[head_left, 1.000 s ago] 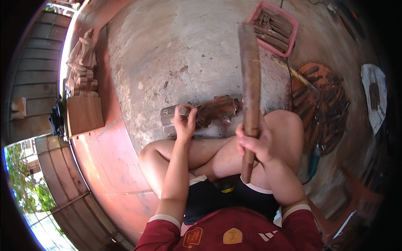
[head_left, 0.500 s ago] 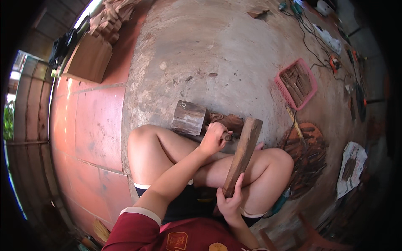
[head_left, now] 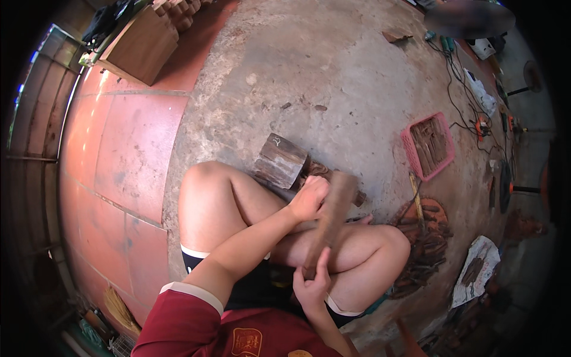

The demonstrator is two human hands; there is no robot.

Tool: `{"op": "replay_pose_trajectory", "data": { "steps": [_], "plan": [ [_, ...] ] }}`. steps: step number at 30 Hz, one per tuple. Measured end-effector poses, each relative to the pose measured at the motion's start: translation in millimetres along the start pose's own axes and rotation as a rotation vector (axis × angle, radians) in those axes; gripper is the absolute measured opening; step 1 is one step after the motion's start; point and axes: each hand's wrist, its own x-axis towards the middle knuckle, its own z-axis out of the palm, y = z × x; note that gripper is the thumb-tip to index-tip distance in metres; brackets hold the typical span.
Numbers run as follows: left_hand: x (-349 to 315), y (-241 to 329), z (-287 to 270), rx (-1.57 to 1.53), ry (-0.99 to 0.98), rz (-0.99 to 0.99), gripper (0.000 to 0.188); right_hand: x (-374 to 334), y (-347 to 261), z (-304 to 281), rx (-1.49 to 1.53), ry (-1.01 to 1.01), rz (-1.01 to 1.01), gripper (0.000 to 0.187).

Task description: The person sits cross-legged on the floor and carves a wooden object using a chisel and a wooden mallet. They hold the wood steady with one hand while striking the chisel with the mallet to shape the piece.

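Observation:
Between my crossed legs and the floor beyond lies a dark wooden workpiece (head_left: pixel 281 162), a squared block at its left and a carved length at its right. My left hand (head_left: pixel 310 197) is closed over the carved part, around what looks like a chisel; its handle is mostly hidden now. Down by my lap, my right hand (head_left: pixel 312 284) grips the lower end of a long wooden mallet (head_left: pixel 328 229), a plain squared bar. The mallet's blurred upper end is beside my left hand and covers part of the carving.
At right stand a pink plastic basket (head_left: pixel 407 144) of wooden-looking sticks and a round pile of tools (head_left: pixel 423 250). A white sheet (head_left: pixel 473 279) lies farther right. Cables (head_left: pixel 455 74) run along the upper right. A large wooden piece (head_left: pixel 140 47) stands on red tiles (head_left: pixel 137 137).
The mallet has swung left toward my left hand, its upper end now blurred. The whole view has tilted and shifted a little. Both hands keep their grips.

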Motion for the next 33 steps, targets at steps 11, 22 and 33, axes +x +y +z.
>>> {"op": "replay_pose_trajectory", "data": {
  "steps": [11, 22, 33],
  "plan": [
    [2, -1, 4, -0.03, 0.154, -0.1, 0.02, -8, 10, -7, 0.068, -0.003, 0.029, 0.082],
    [10, 3, -1, -0.02, 0.252, -0.082, 0.019, -16, 3, -16, 0.166, -0.075, 0.099, 0.091],
    [28, 5, -18, -0.057, 0.106, -0.135, 0.013, -15, 10, -20, 0.178, 0.025, 0.135, 0.088]
  ]
}}
